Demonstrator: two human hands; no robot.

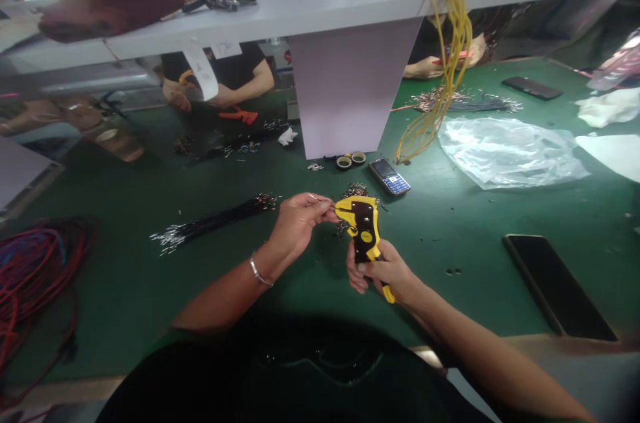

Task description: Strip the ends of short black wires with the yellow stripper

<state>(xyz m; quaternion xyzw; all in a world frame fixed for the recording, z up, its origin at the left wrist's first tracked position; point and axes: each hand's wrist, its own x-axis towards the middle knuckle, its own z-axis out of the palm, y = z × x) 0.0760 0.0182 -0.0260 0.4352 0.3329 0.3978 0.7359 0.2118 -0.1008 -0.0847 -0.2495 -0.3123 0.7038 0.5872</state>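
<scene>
In my right hand (pixel 377 267) is a yellow and black wire stripper (pixel 367 226), its handles gripped and its jaws pointing up and left. My left hand (pixel 300 219) is closed in a pinch at the jaws, on what looks like a thin wire whose end is hard to make out. Behind and under the tool lies a small pile of wire pieces (pixel 356 191). A bundle of black wires (pixel 215 223) with bare ends rests on the green table (pixel 280 343), left of my left hand.
A keypad phone (pixel 390 177) and two tape rolls (pixel 351 160) lie beyond the tool. Yellow wires (pixel 457 43) hang from the shelf (pixel 280 13). A smartphone (pixel 557 286) and plastic bag (pixel 513 153) are right, red cables (pixel 37 269) left. Other people's hands work across the table.
</scene>
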